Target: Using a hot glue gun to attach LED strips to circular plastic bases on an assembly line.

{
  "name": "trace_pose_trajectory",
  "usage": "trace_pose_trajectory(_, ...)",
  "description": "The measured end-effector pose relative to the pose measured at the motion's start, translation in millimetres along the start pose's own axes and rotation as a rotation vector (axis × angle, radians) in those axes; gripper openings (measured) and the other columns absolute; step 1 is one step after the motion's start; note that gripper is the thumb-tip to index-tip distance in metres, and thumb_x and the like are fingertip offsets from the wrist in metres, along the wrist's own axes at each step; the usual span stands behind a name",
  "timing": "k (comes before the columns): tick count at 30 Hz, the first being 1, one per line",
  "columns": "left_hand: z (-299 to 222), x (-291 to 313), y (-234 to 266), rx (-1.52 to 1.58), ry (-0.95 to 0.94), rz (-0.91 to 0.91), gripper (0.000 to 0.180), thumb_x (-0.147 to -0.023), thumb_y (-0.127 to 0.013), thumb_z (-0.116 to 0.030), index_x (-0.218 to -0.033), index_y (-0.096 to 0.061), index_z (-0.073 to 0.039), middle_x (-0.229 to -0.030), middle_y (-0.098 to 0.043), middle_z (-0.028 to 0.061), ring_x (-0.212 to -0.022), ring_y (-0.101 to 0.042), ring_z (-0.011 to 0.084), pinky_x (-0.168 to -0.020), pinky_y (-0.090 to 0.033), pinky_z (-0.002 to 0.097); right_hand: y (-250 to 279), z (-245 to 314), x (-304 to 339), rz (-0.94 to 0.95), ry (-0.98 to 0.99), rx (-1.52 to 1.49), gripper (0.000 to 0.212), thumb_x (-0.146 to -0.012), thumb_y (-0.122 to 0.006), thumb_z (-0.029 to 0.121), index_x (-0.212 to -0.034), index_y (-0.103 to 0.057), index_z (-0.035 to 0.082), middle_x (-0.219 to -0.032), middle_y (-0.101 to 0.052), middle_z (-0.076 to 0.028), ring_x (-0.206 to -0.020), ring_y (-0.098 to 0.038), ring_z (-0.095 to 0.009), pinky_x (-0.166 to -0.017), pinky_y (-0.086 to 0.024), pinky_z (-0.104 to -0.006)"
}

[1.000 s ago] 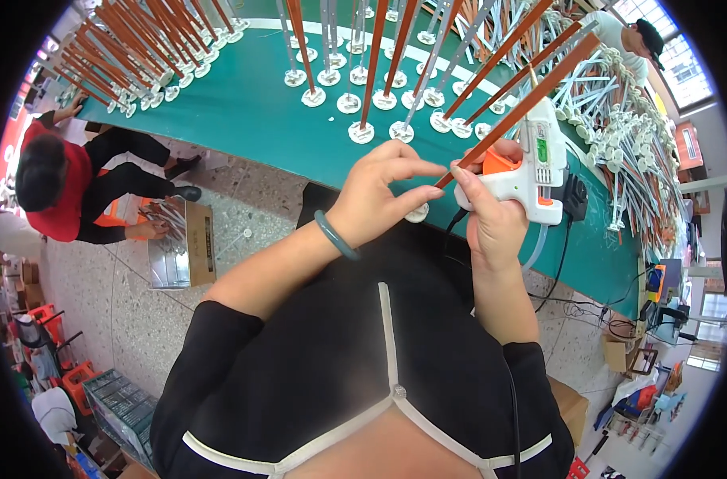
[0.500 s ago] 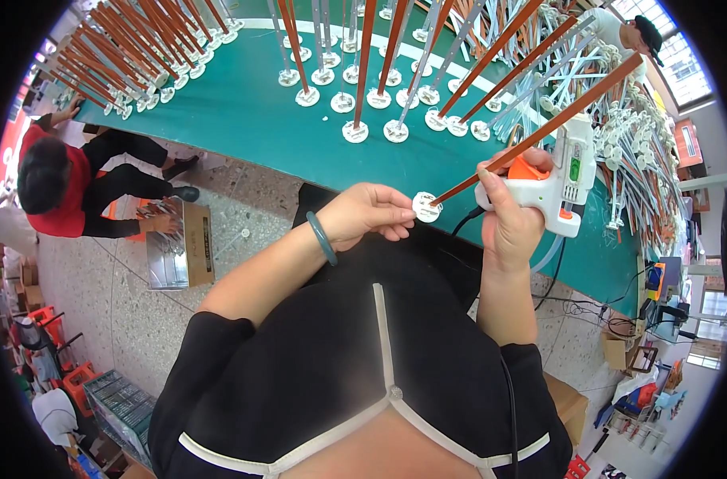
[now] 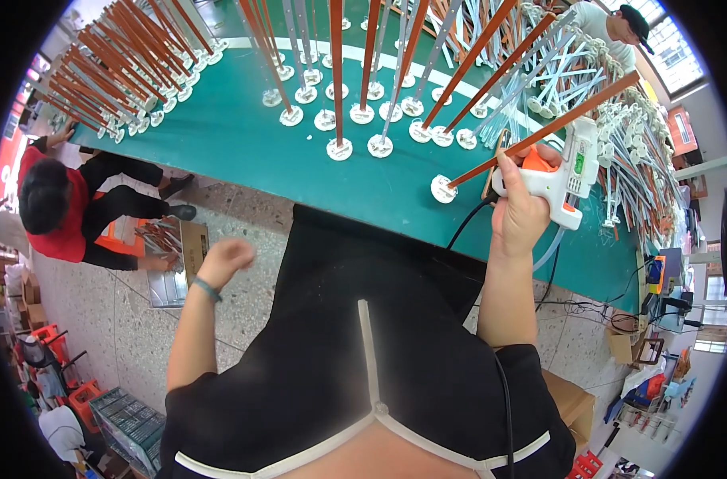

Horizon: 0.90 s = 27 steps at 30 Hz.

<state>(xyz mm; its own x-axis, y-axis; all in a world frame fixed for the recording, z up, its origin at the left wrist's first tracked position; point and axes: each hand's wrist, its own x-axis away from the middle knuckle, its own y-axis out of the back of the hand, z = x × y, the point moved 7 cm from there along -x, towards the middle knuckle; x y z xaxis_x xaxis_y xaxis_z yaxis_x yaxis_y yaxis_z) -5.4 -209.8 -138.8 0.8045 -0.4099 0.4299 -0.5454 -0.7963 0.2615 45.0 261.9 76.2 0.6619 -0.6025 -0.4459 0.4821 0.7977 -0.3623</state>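
My right hand [image 3: 521,209] is closed around a white and orange hot glue gun [image 3: 575,172]. Its thumb also pins a long brown strip [image 3: 555,124] against the gun. At the strip's lower end is a round white disc [image 3: 443,189], over the near part of the green table. My left hand [image 3: 227,259] is away from the table at the left, above the floor; it looks curled, but motion smears its fingers and nothing held can be made out.
Several brown and grey strips stand upright on white discs [image 3: 339,149] across the green table [image 3: 251,168]. More stand at far left; a loose heap [image 3: 643,176] lies at right. A black cable [image 3: 467,222] trails off the edge. One person in red [image 3: 60,188] is at left, another [image 3: 607,32] far right.
My left hand has let go of the white disc and swung left and down, off the table. The strip, still in my right hand, now has its disc slightly farther right and higher.
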Motion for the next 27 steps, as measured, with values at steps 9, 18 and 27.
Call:
trace_pose_trajectory(9,-13.8,26.3,-8.0,-1.013,0.025,-0.237,0.014,-0.074,-0.06,-0.014,-0.081,-0.065,-0.002,-0.075,-0.058,0.0186,-0.082,-0.059,0.0362,-0.077,-0.049,0.0409,-22.1,-18.8,1.4,0.036,-0.016,0.096,0.041,-0.074,-0.069,-0.013,-0.107,-0.05,0.001,-0.097,-0.058,-0.009,-0.09,-0.058,-0.016,-0.083,-0.049,-0.0293)
trace_pose_trajectory(18,-252.4,-60.5,-157.2,-0.187,-0.73,-0.065,0.052,-0.073,-0.076,-0.015,-0.12,-0.055,-0.007,-0.09,-0.056,0.0089,-0.072,-0.056,0.0193,-0.067,-0.049,0.0308,-35.5,-7.1,16.3,0.137,0.106,0.284,0.041,-0.074,-0.069,-0.012,-0.105,-0.047,0.001,-0.095,-0.057,-0.012,-0.083,-0.058,-0.016,-0.07,-0.049,-0.0269)
trace_pose_trajectory(27,-271.9,-90.0,-205.0,-0.343,-0.793,-0.053,0.032,-0.071,-0.077,-0.016,-0.098,-0.063,-0.006,-0.087,-0.056,0.0126,-0.08,-0.058,0.0321,-0.069,-0.047,0.0383,-12.3,-21.4,35.2,0.058,-0.122,0.022,0.035,-0.078,-0.063,-0.013,-0.105,-0.047,0.002,-0.099,-0.057,-0.011,-0.09,-0.062,-0.019,-0.084,-0.052,-0.0336)
